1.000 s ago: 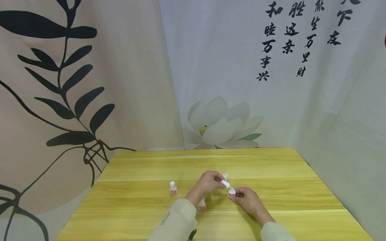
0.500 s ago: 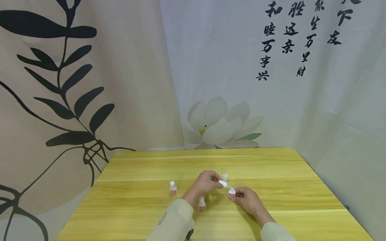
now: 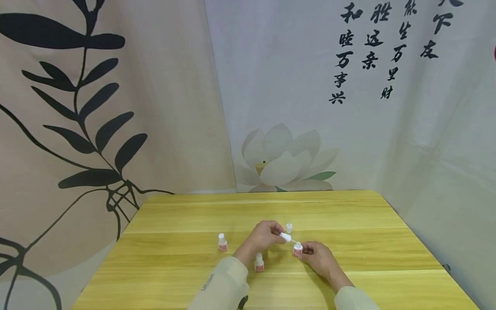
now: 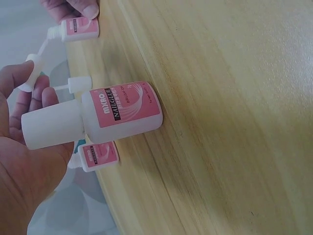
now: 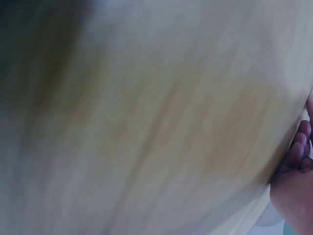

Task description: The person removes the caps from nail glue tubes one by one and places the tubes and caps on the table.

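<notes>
My left hand [image 3: 266,234] pinches a white brush cap [image 3: 285,237] by its sides, tilted, its thin stem pointing toward the neck of an uncapped nail glue bottle [image 3: 297,249]. The stem's tip meets the bottle's mouth. That bottle, white with a pink label, stands upright on the table, pinched between the thumb and fingers of my right hand [image 3: 318,257]. In the left wrist view, the cap [image 4: 33,73] and the open bottle [image 4: 82,28] show at upper left. The right wrist view catches only part of the right hand [image 5: 296,181]; its bottle is hidden there.
A capped nail glue bottle [image 3: 259,263] stands beside my left forearm. Another bottle [image 3: 222,243] stands farther left. Behind the hands, a second brush cap [image 3: 289,228] stands with its stem up. Printed cloth [image 3: 186,107] hangs behind the wooden table [image 3: 174,275].
My left hand has shifted slightly left with the brush cap, so more of the stem shows between cap and bottle. My right hand and the bottle have stayed put.
</notes>
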Motion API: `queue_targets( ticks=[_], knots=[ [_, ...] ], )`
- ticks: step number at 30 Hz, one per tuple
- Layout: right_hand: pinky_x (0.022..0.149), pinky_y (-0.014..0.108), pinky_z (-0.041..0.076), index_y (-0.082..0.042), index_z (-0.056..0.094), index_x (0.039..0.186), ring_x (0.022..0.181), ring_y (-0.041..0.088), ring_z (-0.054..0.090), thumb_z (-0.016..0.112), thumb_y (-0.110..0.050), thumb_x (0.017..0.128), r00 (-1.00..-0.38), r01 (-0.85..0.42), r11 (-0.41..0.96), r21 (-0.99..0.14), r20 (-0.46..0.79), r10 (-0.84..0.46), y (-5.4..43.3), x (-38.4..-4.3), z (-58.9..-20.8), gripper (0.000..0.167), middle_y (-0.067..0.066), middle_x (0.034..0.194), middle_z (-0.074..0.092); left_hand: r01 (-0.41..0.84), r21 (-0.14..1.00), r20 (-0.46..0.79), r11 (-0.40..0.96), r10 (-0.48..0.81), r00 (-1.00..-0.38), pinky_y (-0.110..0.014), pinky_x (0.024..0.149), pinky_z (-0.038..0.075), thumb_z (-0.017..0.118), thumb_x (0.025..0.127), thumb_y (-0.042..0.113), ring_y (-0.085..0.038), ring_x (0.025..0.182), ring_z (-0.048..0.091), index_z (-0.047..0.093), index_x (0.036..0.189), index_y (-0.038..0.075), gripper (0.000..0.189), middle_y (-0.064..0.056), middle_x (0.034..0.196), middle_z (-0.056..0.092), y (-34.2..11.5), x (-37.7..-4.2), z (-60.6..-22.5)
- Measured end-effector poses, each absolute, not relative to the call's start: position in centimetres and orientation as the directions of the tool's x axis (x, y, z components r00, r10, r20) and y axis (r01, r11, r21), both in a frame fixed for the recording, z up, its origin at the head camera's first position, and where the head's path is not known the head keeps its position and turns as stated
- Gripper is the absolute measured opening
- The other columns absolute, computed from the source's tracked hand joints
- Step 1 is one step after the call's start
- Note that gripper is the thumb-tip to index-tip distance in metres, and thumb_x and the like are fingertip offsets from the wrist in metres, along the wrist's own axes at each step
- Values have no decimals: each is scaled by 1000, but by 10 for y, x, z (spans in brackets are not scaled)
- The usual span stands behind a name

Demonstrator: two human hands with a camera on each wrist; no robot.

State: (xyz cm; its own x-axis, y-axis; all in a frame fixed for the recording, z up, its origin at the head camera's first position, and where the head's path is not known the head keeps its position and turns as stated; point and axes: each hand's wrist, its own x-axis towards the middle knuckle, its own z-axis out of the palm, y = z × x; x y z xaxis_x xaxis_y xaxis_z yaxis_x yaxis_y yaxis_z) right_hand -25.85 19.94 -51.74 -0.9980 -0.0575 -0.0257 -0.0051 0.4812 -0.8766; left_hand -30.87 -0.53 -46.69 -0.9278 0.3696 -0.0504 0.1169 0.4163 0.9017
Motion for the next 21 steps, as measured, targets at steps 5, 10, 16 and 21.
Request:
queue_targets(
  ticks=[5, 10, 16, 21],
  knots=[
    [80, 37, 53, -3, 71, 101, 86, 16, 63, 78, -18, 86, -999, -3, 496, -869, -24, -48, 198, -259, -517, 21, 1, 91, 69, 113, 900, -56, 421, 369, -928, -28, 71, 48, 79, 82, 11, -14, 79, 57, 68, 91, 13, 15, 2, 84, 63, -6, -309, -467],
    [79, 37, 52, -4, 72, 100, 85, 15, 63, 78, -17, 85, -999, -2, 515, -857, -17, -33, 198, -259, -518, 20, 0, 89, 69, 105, 902, -60, 420, 361, -931, -30, 70, 47, 79, 82, 13, -15, 79, 56, 68, 91, 13, 14, 1, 85, 63, -8, -308, -466],
    [79, 37, 52, -5, 72, 99, 85, 15, 62, 78, -17, 85, -1000, -10, 534, -845, -6, -28, 199, -261, -518, 19, -1, 89, 68, 89, 909, -69, 406, 359, -931, -29, 70, 47, 78, 83, 12, -16, 79, 56, 67, 92, 12, 14, 0, 86, 62, -10, -307, -465],
    [79, 37, 51, -5, 72, 96, 84, 14, 61, 80, -16, 84, -1000, -14, 553, -833, 4, -19, 199, -261, -518, 18, -1, 89, 67, 74, 919, -74, 387, 355, -932, -28, 70, 48, 78, 82, 9, -15, 80, 56, 67, 93, 11, 15, 0, 86, 62, -11, -308, -465]
  ],
)
